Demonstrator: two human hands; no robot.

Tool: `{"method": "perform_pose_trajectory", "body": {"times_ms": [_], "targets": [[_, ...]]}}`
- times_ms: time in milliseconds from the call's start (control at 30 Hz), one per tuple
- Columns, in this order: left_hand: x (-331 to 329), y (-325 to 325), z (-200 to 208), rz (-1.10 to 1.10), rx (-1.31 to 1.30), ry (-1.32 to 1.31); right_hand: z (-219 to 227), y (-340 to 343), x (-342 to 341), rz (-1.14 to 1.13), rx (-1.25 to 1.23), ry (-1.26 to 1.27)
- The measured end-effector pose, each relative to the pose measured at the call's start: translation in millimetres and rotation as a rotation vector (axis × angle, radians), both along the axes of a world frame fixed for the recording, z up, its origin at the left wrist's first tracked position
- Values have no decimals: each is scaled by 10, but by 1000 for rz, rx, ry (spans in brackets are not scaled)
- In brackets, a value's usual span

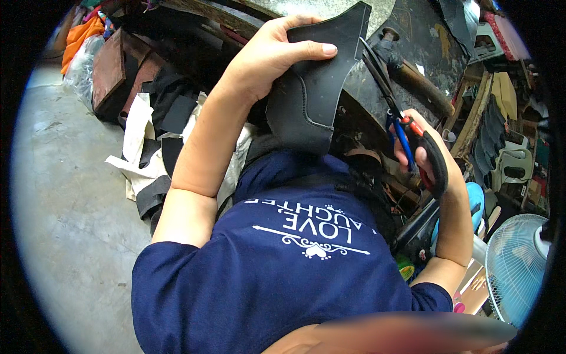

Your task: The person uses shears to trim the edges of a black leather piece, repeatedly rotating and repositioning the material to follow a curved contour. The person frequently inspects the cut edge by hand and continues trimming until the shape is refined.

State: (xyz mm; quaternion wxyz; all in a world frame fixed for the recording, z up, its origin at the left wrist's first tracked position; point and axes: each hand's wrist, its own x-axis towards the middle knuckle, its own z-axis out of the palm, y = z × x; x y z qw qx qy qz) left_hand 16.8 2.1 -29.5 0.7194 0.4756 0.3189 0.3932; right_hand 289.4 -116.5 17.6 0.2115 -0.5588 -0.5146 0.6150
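Note:
My left hand [274, 56] is closed on a black, leather-like sheet [318, 88] with a stitched curved seam and a pointed upper corner. Its thumb lies flat across the front of the sheet, while the fingers behind are mostly hidden. In my right hand [451, 166] is a pair of scissors [383, 82] with dark blades and handles in blue, red and black. The blades point up and left, their tips beside the sheet's right edge. Whether they touch it, I cannot tell.
A hammer [418, 85] with a wooden handle lies on the dark worktop [407, 29] ahead. Black and white scraps [141, 127] are heaped to the left, near a brown box [109, 76]. At the lower right stands a fan [513, 268]; cluttered shelves line the right side.

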Motion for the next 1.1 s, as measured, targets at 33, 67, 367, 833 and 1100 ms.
{"method": "perform_pose_trajectory", "body": {"times_ms": [33, 67, 367, 833, 1100], "targets": [[3, 10, -14, -11, -2, 0, 0, -22, -26, 10, 13, 41], [5, 20, -28, -14, 13, -12, 9, -29, -32, 20, -2, 14], [-85, 79, -70, -104, -59, -98, 81, -125, 44, -26, -50, -46], [-108, 81, -39, -208, -105, -82, 79, -75, 189, 8, 97, -83], [-105, 57, -32, -184, -111, -45, 50, -24, 317, 116, 157, -172]]}}
